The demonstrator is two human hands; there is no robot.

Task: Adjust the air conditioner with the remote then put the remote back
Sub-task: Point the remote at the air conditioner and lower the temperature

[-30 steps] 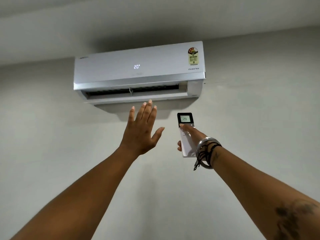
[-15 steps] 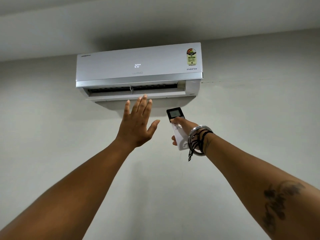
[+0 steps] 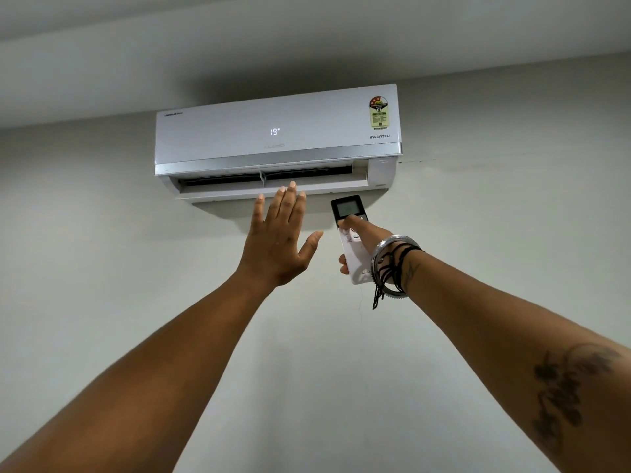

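1. A slim white remote [image 3: 351, 240] with a dark screen at its top end was raised in the air just below the right end of the air conditioner, its screen end pointing up toward the unit.
2. The right hand [image 3: 367, 238] was wrapped around the remote's lower body, with the thumb pressed on the buttons just under the screen; the screen's reading was too dim to make out.
3. A silver bangle [image 3: 384, 259] and dark threads circled the right wrist, and a dark tattoo [image 3: 566, 394] marked the forearm.
4. The left hand [image 3: 278, 240] was spread flat and empty, fingers together and pointing up, held beside the remote without touching it, its fingertips overlapping the unit's lower flap in the view.
5. The white air conditioner [image 3: 276, 131] hung high on a pale wall [image 3: 102, 268] just under the ceiling, its front showing "19°" and the word "INVERTER", with a coloured label [image 3: 379, 112] at the upper right corner.
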